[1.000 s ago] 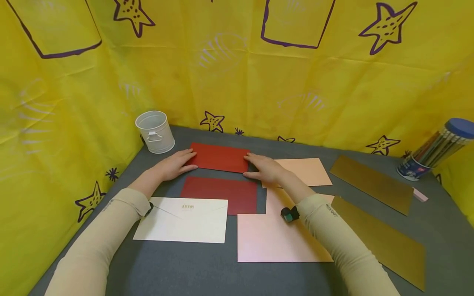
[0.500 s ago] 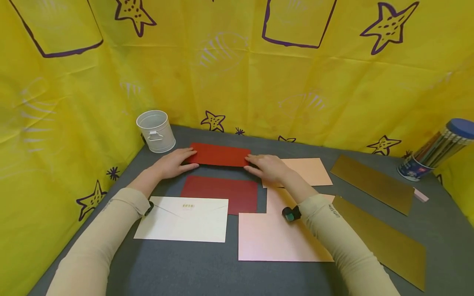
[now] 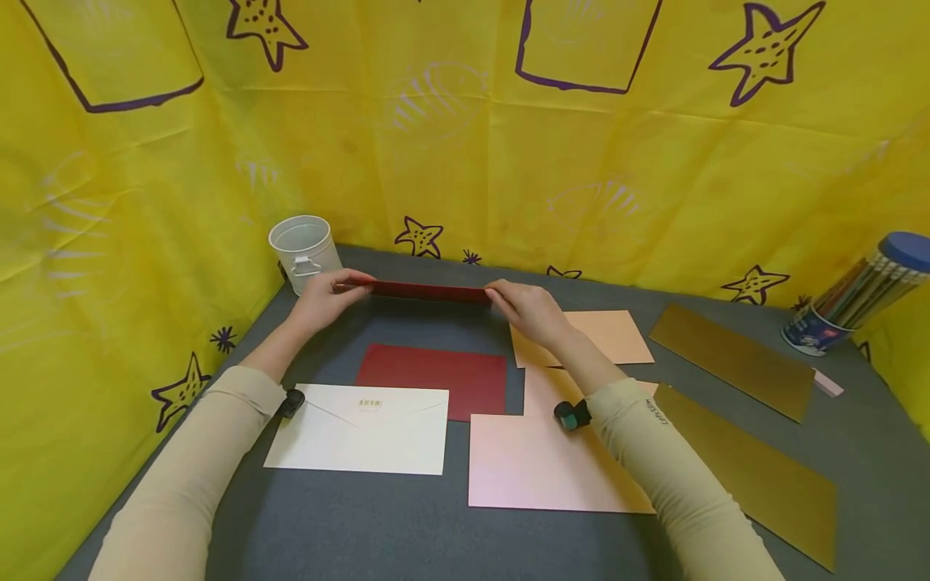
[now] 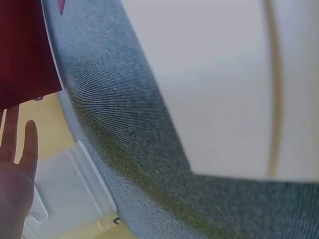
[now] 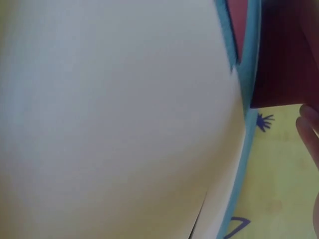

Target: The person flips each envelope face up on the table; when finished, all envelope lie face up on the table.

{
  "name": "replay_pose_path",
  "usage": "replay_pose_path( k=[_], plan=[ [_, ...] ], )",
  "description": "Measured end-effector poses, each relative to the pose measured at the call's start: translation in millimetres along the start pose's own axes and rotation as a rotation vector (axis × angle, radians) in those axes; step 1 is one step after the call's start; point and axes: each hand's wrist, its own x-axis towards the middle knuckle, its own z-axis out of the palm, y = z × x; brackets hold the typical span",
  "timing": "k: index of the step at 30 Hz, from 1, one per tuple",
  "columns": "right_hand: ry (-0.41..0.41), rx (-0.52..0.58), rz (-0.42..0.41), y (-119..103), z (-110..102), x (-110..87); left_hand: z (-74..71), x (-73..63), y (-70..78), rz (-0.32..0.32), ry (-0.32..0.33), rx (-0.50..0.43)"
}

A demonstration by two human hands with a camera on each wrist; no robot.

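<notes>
Both hands hold a red paper rectangle [image 3: 430, 291] up off the table near the back, tilted so it shows almost edge-on. My left hand [image 3: 320, 305] pinches its left end, and my right hand [image 3: 536, 313] pinches its right end. In the left wrist view, the dark red face [image 4: 25, 55] stands above the fingers of the left hand [image 4: 15, 174]. Fingertips of the right hand [image 5: 310, 129] meet the paper's corner in the right wrist view. A second, darker red rectangle [image 3: 436, 375] lies flat below, its front left corner under a white envelope [image 3: 363, 436].
Right of the hands lie a peach sheet [image 3: 610, 335], overlapping pink sheets [image 3: 545, 476] and two gold sheets [image 3: 734, 359]. A white metal bucket [image 3: 298, 238] stands behind the left hand. At far right are a pencil tub [image 3: 814, 331] and a small pink block [image 3: 828, 383].
The red rectangle has risen from the table and tipped from nearly flat to almost edge-on. Both hands have moved up with it, fingers now pinching its ends. The other papers stay put.
</notes>
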Motion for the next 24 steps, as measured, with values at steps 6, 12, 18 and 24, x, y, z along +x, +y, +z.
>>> replay_pose_path(
  k=[6,12,18,24],
  plan=[
    [0.063,0.138,0.116,-4.1,-1.0,4.5,-4.5,-3.6,25.5,-0.091,0.084,-0.140],
    [0.111,0.295,0.230,-3.8,-1.8,7.0,-6.1,-3.6,32.2,-0.167,0.112,-0.221],
    [0.066,0.364,0.343,-1.7,-0.7,8.1,-1.9,-1.2,5.8,-0.178,0.054,-0.197],
    [-0.073,0.385,0.420,3.0,6.5,5.2,-0.9,-4.3,-6.1,-0.241,-0.094,-0.060]
  ],
)
